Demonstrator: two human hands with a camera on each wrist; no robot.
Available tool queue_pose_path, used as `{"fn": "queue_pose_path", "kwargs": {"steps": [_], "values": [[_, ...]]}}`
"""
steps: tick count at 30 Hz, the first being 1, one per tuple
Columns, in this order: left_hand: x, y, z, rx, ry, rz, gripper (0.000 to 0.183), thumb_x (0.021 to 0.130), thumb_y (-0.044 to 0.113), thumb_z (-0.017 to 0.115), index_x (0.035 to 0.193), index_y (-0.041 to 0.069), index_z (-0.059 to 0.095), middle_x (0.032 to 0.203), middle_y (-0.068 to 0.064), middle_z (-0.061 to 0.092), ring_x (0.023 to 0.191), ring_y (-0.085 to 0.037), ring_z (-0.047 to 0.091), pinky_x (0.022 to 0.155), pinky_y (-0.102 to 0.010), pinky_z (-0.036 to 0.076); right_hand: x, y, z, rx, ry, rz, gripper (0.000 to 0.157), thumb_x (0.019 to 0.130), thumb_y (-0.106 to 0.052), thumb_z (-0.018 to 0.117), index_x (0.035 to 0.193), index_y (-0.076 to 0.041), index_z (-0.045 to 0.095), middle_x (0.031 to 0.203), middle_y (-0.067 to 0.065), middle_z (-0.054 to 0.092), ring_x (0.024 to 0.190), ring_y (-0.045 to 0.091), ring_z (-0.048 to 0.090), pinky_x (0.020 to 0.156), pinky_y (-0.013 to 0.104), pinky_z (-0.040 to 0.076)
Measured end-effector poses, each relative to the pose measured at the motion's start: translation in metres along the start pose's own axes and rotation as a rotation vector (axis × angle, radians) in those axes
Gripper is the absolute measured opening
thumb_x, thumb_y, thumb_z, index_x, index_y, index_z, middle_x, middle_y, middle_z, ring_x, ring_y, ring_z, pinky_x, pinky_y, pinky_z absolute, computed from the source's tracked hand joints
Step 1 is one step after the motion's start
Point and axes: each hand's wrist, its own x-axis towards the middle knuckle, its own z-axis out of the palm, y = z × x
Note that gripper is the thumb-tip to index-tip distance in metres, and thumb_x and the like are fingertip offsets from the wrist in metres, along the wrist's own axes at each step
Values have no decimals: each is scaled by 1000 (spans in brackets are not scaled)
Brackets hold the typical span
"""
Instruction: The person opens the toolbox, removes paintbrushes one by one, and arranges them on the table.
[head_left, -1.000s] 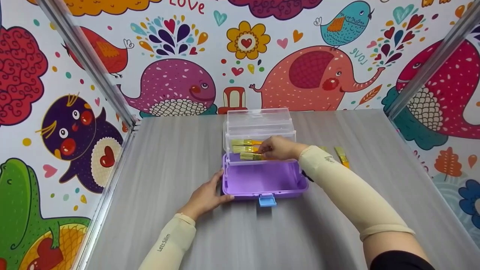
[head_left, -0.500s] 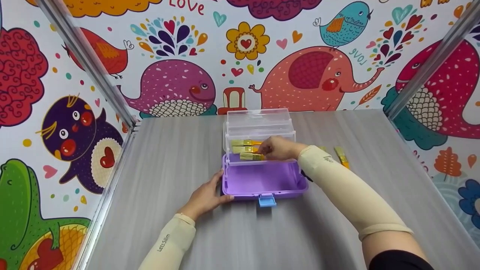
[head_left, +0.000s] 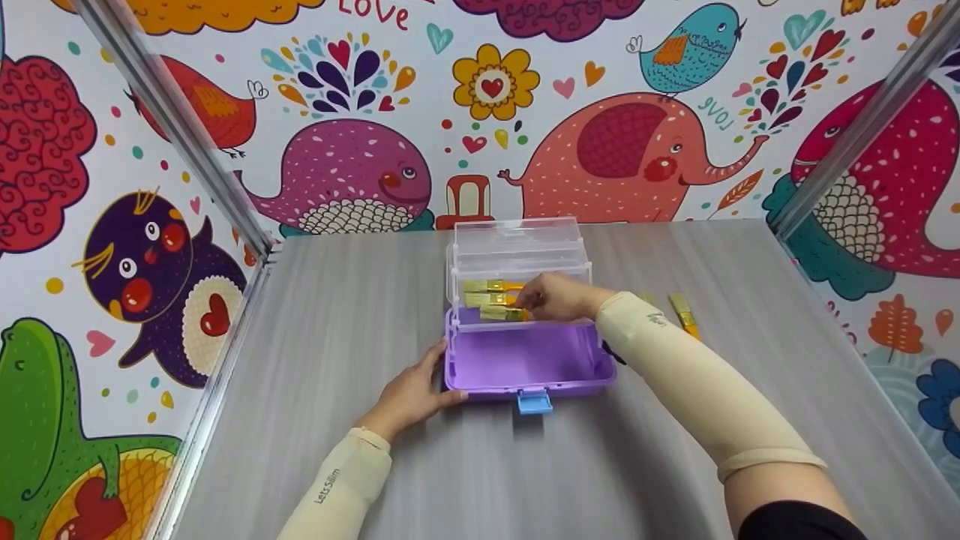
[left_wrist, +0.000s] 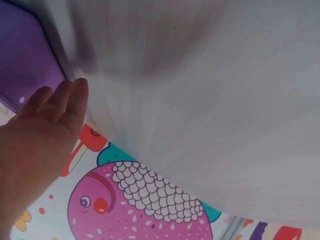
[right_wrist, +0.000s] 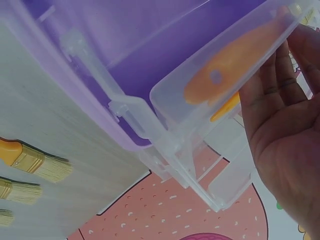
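Observation:
A purple plastic box (head_left: 525, 360) stands open, its clear tray (right_wrist: 167, 92) raised at the back. Three flat paintbrushes lie in the tray, bristles to the left. The nearest paintbrush (head_left: 495, 312) is pinched by my right hand (head_left: 559, 296) near its ferrule; its orange handle (right_wrist: 230, 65) shows through the tray wall in the right wrist view. My left hand (head_left: 409, 394) rests against the box's left side, thumb at the front edge. In the left wrist view its fingers (left_wrist: 75, 105) are straight, with the tips at the purple wall.
The clear lid (head_left: 517, 234) leans up behind the tray. A blue latch (head_left: 535, 402) hangs at the box's front. Right of the box, more brushes lie on the grey table (head_left: 300, 315), one being a yellow-handled brush (head_left: 683, 313). Printed walls and metal posts (head_left: 180, 135) border the table.

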Motion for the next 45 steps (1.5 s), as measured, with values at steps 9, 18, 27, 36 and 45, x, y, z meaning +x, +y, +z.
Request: {"fn": "queue_pose_path", "kwargs": {"steps": [9, 18, 27, 36, 45], "values": [[0, 1, 2, -26, -5, -2, 101, 81, 47, 80, 158, 11, 26, 148, -22, 45, 127, -45, 50, 103, -56, 41, -3, 0, 2, 13, 14, 15, 28, 83, 10, 65, 108, 2, 74, 95, 9, 72, 89, 21, 65, 84, 38, 55], [1, -2, 5, -114, -11, 39, 98, 83, 37, 81, 157, 5, 25, 144, -22, 50, 133, -41, 45, 109, -55, 34, -10, 3, -2, 18, 86, -34, 28, 84, 11, 66, 109, 0, 74, 94, 10, 72, 88, 23, 66, 81, 38, 56], [1, -2, 6, -119, -18, 37, 101, 82, 39, 81, 157, 5, 24, 143, -21, 51, 133, -38, 46, 110, -55, 33, -16, 3, -10, 39, 132, -43, 26, 85, 8, 68, 109, 0, 74, 93, 8, 72, 87, 23, 66, 80, 39, 55], [1, -1, 5, -143, -21, 8, 100, 83, 38, 81, 158, 7, 23, 144, -21, 51, 134, -38, 45, 111, -55, 32, -38, 5, -39, 134, 239, 58, 27, 90, 3, 67, 116, -1, 72, 98, 10, 72, 88, 26, 64, 81, 42, 54], [1, -5, 4, -141, -8, 11, 100, 82, 39, 81, 158, 7, 24, 140, -21, 55, 130, -38, 49, 109, -56, 34, -89, 30, -63, 195, 301, 252, 28, 94, -8, 69, 122, -10, 72, 100, 8, 69, 88, 27, 60, 77, 35, 55]]}}
